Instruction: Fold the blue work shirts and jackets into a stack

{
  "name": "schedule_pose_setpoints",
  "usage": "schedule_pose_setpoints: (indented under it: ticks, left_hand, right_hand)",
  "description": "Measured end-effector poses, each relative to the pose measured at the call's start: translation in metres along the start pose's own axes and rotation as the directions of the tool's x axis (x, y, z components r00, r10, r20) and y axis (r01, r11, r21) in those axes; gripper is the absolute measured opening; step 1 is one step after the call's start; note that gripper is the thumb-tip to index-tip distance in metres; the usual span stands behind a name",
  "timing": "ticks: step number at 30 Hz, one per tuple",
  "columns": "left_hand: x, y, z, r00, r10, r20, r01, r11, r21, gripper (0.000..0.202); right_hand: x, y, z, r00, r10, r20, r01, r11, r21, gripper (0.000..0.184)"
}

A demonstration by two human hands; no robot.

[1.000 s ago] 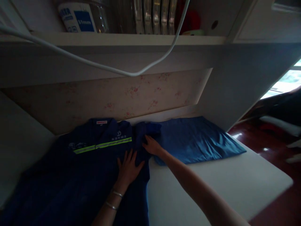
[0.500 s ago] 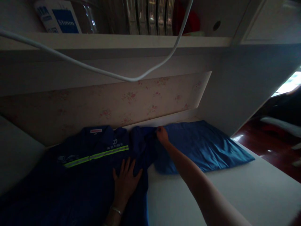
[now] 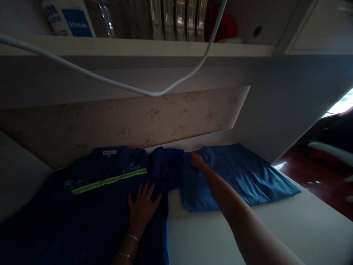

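A dark navy work jacket (image 3: 91, 217) lies spread out at the left, collar toward the wall, with a yellow-green reflective stripe across its chest. My left hand (image 3: 143, 204) rests flat on it below the stripe, fingers spread. The jacket's sleeve (image 3: 172, 165) is bunched at its right side. Just beyond that sleeve, my right hand (image 3: 196, 161) is closed at the upper left part of a lighter blue cloth (image 3: 242, 176), which lies flat with a few wrinkles. The right fingertips are partly hidden in the dim light.
Both fabrics lie on a white tabletop (image 3: 198, 235). Above, a shelf (image 3: 124, 48) holds metal items (image 3: 180, 20) and a labelled container (image 3: 78, 22). A white cable (image 3: 154, 94) hangs in front. Flowered wallpaper (image 3: 179, 114) covers the back; a panel (image 3: 275, 95) bounds the right.
My right hand has moved slightly right and toward me, away from the sleeve's end. The blue cloth's near left corner has shifted toward me. My left hand and the jacket have slid a little left.
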State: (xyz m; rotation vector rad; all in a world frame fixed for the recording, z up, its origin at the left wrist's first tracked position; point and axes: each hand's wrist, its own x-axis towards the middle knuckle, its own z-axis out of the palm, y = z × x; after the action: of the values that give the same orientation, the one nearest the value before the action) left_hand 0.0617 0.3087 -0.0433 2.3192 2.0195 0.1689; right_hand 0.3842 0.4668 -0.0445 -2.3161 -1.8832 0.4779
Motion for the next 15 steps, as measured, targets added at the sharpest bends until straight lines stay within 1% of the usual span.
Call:
schedule_pose_setpoints:
  ticks: [3, 7, 11, 15]
  left_hand:
    - [0.001, 0.0, -0.002, 1.0, -0.017, 0.008, 0.017, 1.0, 0.0, 0.061]
    - [0.001, -0.001, 0.0, 1.0, 0.0, 0.001, 0.0, 1.0, 0.008, 0.061]
    - [0.003, -0.001, 0.004, 1.0, -0.022, -0.001, 0.022, 1.0, -0.009, 0.062]
    - [0.004, -0.002, 0.007, 0.999, -0.034, -0.004, 0.034, 0.999, -0.029, 0.063]
  right_hand:
    - [-0.007, 0.011, -0.006, 1.0, 0.011, 0.001, -0.011, 0.999, 0.039, 0.037]
    - [-0.01, 0.022, -0.015, 1.0, 0.029, 0.007, -0.03, 0.996, 0.081, 0.035]
    - [-0.016, 0.023, -0.012, 0.996, 0.068, -0.054, -0.061, 0.99, 0.13, 0.031]
    - [-0.031, 0.02, -0.009, 0.989, 0.074, -0.13, -0.047, 0.978, 0.204, 0.027]
